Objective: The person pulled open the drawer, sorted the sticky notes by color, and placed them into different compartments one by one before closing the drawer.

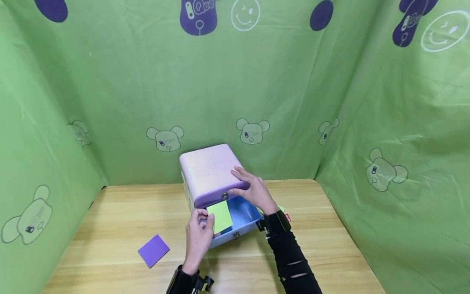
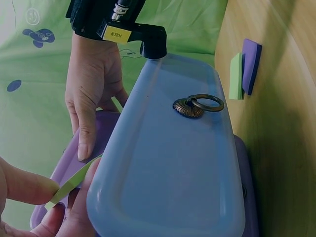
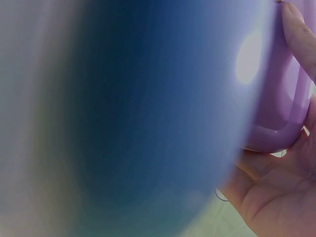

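Note:
A small drawer chest [image 1: 211, 167] with a purple top stands near the back of the table, turned at an angle. Its lower blue drawer [image 1: 251, 226] is pulled out and has a brass ring handle [image 2: 207, 102]. Over the drawer opening, my left hand [image 1: 198, 237] pinches a yellow-green sticky note [image 1: 221, 216] between thumb and fingers; in the left wrist view the note bends slightly. My right hand [image 1: 257, 194] grips the chest's upper front edge, thumb on the purple front near the upper handle [image 1: 225, 196], fingers on top. The right wrist view is mostly blurred blue drawer.
A purple square pad [image 1: 154, 250] lies on the wooden table [image 1: 125, 220] at left. Right of the chest lie a green pad [image 2: 236, 76] and another purple pad [image 2: 252, 66], mostly hidden by the right arm in the head view. Green cloth walls [image 1: 205, 81] surround the table.

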Available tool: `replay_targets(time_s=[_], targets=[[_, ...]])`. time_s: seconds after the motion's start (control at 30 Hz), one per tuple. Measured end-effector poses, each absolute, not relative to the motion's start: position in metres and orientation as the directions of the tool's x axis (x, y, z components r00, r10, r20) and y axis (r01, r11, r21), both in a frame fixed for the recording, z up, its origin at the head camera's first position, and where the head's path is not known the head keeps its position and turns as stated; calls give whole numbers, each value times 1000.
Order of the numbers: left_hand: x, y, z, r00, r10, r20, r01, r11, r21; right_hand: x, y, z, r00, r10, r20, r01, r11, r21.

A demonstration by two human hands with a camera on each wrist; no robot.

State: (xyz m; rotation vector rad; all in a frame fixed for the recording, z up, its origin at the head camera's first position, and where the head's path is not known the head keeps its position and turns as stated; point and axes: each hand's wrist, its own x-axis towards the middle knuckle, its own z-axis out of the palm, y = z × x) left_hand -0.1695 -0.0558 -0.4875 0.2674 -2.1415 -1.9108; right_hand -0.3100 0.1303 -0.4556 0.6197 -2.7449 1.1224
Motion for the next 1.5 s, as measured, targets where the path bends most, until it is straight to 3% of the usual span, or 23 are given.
replay_targets(time_s=[1.1,1.5], targets=[[-179,-47,-501,-970,-236,51,15,153,988,-312,131,-456,-901,-341,267,-430,628,-649],[-180,-44,-506,-969,-228,92,30,261,965,-309,133,-456,-908,-337,250,-415,629,-657]])
